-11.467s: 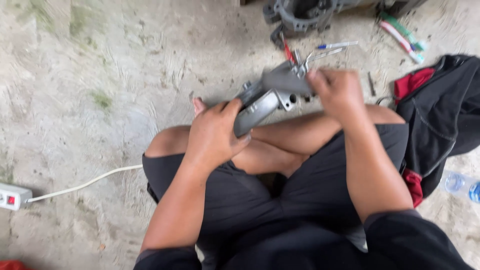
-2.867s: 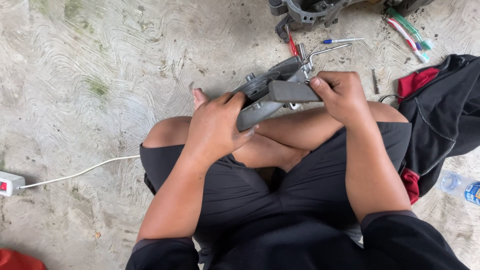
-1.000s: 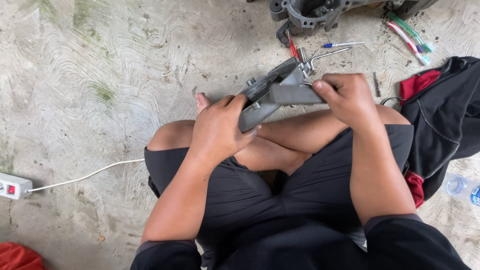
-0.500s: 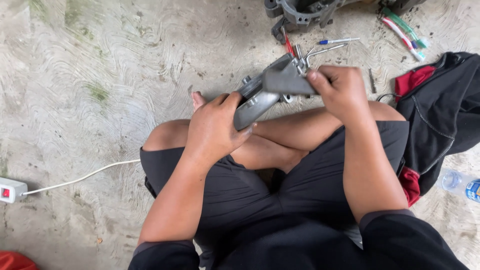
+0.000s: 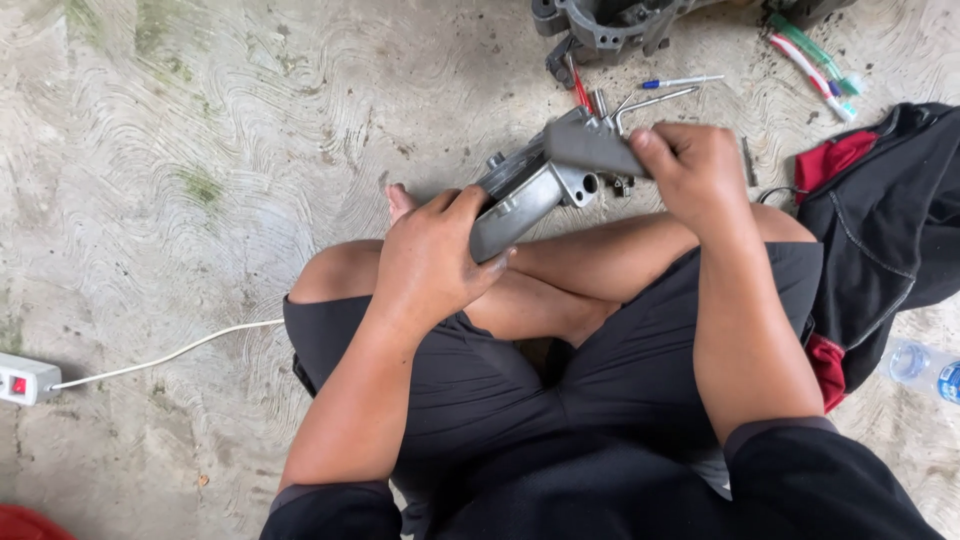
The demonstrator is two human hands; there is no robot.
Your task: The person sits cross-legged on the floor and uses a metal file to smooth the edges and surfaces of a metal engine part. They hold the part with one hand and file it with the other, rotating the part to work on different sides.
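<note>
A person sits cross-legged on a concrete floor (image 5: 200, 130), in dark shorts, with both hands raised over the knees; the left hand (image 5: 430, 262) is closed around the lower end of a grey cast-metal part (image 5: 525, 190), fingers wrapped over its top and thumb beneath; the part slants up and away from the left hand toward the right one, held clear of the floor just above the shins. The right hand (image 5: 695, 170) is closed on a flat dark-grey block (image 5: 590, 148), pinched between thumb and fingers and pressed against the upper end of the metal part; whether the block is a separate piece or joined to the part cannot be told.

On the floor beyond the hands lie a bent metal hex key (image 5: 655, 98), a blue-and-white pen (image 5: 680, 81) and a red-handled tool (image 5: 578, 85), all near one another; behind them stands a larger grey metal housing (image 5: 610, 20), cut off by the top edge. At the upper right lie 2 toothbrushes (image 5: 815, 60), side by side. A black-and-red garment (image 5: 890, 230) is heaped beside the right knee, with a clear plastic bottle (image 5: 925, 368) just past it. At the left edge a white power strip (image 5: 28, 378) rests on the floor; its white cable (image 5: 170, 355) runs toward the left thigh.
</note>
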